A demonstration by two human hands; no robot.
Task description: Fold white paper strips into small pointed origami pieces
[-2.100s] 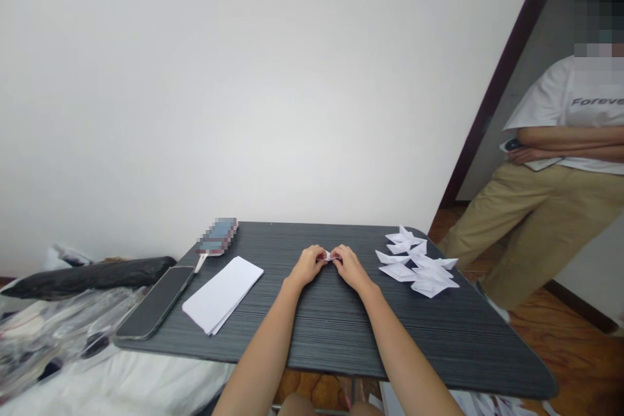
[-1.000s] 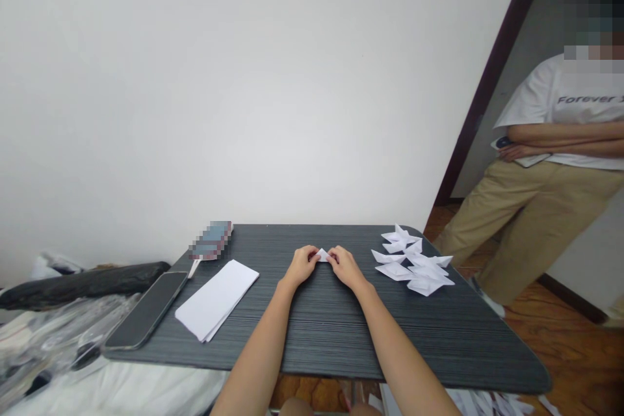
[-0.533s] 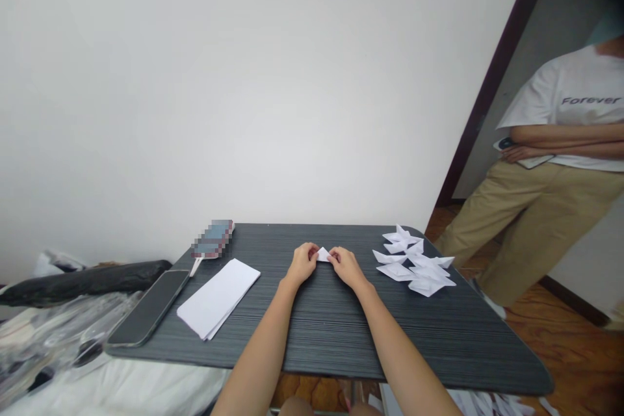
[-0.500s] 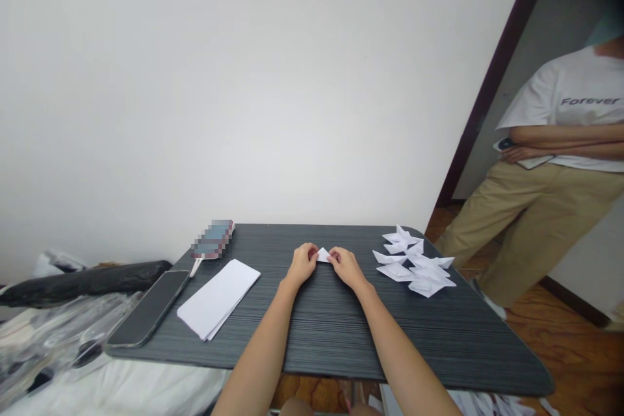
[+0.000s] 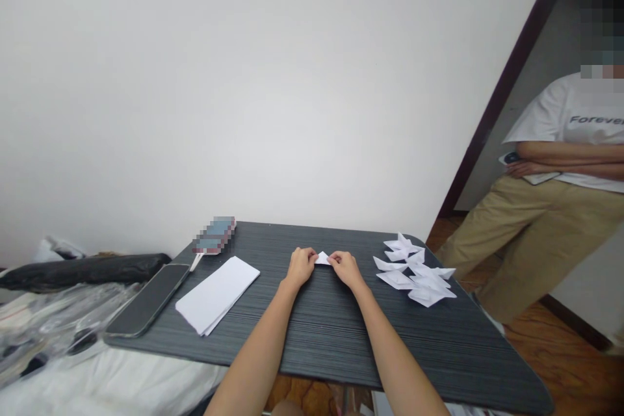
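Observation:
Between my two hands is a small white folded paper (image 5: pixel 322 258), its peak pointing away from me. My left hand (image 5: pixel 303 265) pinches its left corner with thumb and fingers. The right corner is gripped the same way by my right hand (image 5: pixel 344 266). Both hands rest low over the dark table (image 5: pixel 322 331). To the right lies a cluster of several folded paper boats (image 5: pixel 419 273). A stack of white paper sheets (image 5: pixel 218 294) lies to the left of my left arm.
A dark-screened phone (image 5: pixel 147 299) lies at the table's left edge, with another device (image 5: pixel 215 236) behind it, blurred out. Plastic-wrapped items (image 5: pixel 73 318) are heaped left of the table. At the right stands a person (image 5: pixel 565 143) with folded arms. A white wall (image 5: pixel 292 91) rises behind the table.
The view has tilted slightly, so the person and the boats appear a little lower. Both hands keep hold of the folded paper, with only slight finger movement.

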